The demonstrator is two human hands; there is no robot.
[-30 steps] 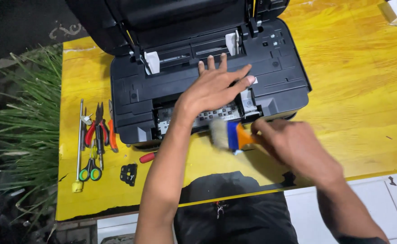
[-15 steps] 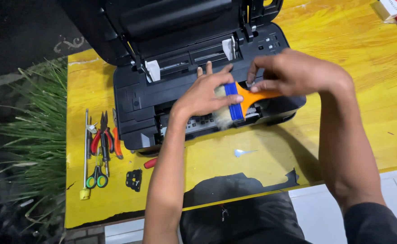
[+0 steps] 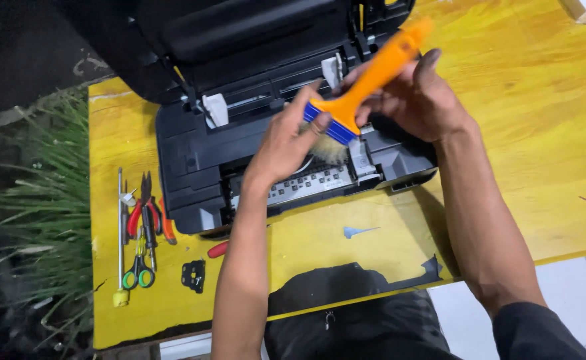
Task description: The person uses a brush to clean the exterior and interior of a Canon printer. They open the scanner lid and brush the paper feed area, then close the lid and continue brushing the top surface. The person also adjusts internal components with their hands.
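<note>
A black printer with its lid raised stands on the yellow table. My right hand grips the orange handle of a paintbrush with a blue band, held over the printer's open middle. Its pale bristles point down and left. My left hand is beside the brush head, fingers touching the bristles and the blue band. The bristles are partly hidden by those fingers.
Pliers, green-handled scissors, a long thin rod and a small black part lie left of the printer. A red tool handle shows by my left forearm. Grass borders the table's left side.
My right hand lifted the brush from the table's front area up over the printer and tilted its handle up to the right. My left hand moved off the printer to the bristles.
</note>
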